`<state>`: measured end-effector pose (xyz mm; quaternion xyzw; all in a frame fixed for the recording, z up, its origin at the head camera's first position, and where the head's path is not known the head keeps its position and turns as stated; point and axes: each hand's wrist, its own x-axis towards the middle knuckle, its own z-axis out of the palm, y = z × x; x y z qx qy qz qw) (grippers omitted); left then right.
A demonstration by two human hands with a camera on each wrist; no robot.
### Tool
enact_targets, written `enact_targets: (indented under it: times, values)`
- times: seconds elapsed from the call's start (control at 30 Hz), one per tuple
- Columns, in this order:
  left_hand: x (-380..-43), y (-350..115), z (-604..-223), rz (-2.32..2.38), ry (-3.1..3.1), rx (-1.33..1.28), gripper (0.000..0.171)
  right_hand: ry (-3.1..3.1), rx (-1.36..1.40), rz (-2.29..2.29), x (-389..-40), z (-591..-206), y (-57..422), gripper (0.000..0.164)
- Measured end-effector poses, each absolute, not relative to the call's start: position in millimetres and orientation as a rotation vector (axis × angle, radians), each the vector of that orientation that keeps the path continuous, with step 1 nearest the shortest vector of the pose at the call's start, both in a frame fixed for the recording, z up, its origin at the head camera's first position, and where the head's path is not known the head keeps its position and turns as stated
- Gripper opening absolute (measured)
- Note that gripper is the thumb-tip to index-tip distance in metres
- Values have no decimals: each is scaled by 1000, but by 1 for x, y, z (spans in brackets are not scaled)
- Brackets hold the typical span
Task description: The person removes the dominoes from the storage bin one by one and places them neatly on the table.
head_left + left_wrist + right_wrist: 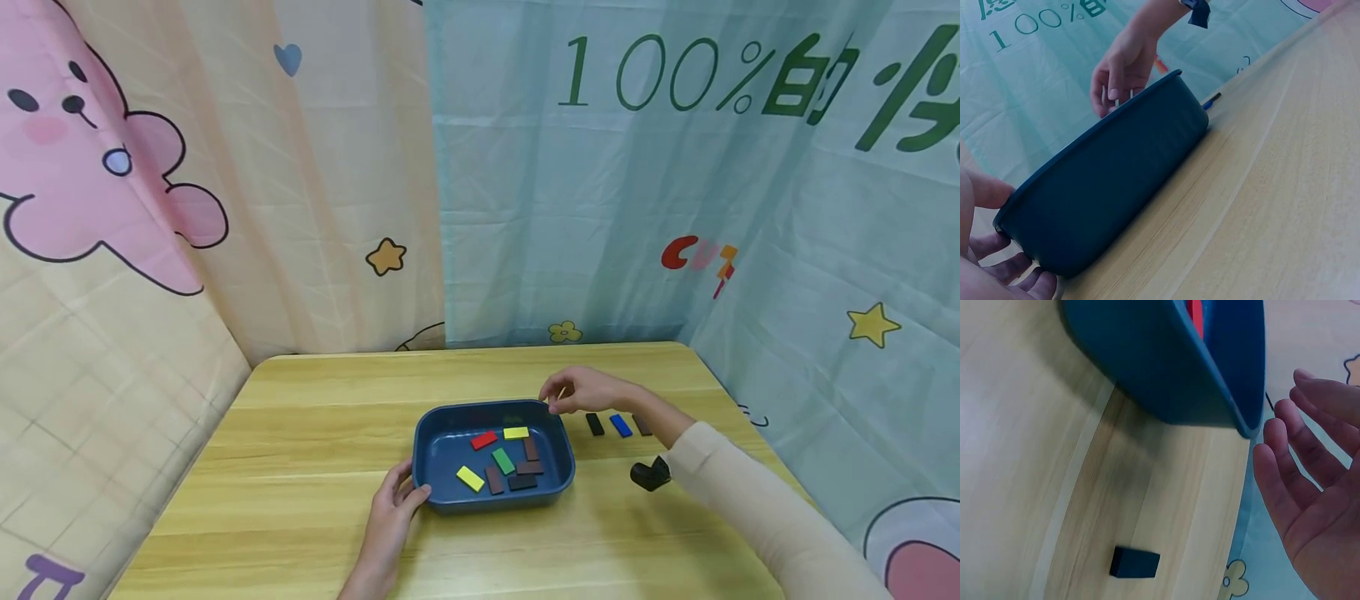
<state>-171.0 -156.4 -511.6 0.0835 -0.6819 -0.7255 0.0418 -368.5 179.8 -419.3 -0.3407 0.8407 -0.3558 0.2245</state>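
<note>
Nearest the viewer, the left hand point(394, 502) grips the left end of a dark blue bin point(491, 505), thumb laid over the rim and fingers bent against the outer wall below it. The bin stands on a wood-grain table point(300, 467), its long side running left to right. Contents noted, from the near side inward: a black block point(522, 482), a brown block point(494, 480) and a yellow block point(470, 478); then a second brown block point(529, 468) and a green block point(503, 461); further in, a third brown block point(530, 449), a red block point(483, 440) and a second yellow block point(516, 433) by the far wall. A black object point(650, 475) shows at the cuff of the right sleeve point(757, 508). Outside the bin, to its right, lie another black block point(595, 424), a blue block point(620, 426) and one more brown block point(642, 425), the last partly covered by the forearm. The right hand point(585, 389) is at the bin's far right corner, fingers loosely bent and spread apart, holding nothing; contact with the rim cannot be determined. Behind the table hang a cream curtain point(330, 208) and a pale blue-green curtain point(517, 208) lettered "100%".
</note>
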Motion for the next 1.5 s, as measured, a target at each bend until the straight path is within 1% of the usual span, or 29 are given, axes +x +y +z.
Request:
enact_targets:
  times: [0.37, 0.7, 1.03, 1.23, 1.5]
  values:
    - [-170, -156, -510, -2224, -2067, 211, 52, 2236, -1115, -848, -369, -405, 137, 29]
    - [-170, -158, -513, -2213, -2084, 235, 52, 2168, -1195, -694, -372, -397, 87, 29]
    - [-171, -156, -511, -2223, -2073, 235, 52, 2104, -1255, -556, -372, -403, 48, 30]
    - [-171, -156, -510, -2229, -2073, 215, 50, 2066, -1279, -484, -370, -416, 30, 30]
    - [-172, -158, -512, -2239, -2085, 228, 52, 2025, -1306, -431, -366, -434, 14, 28]
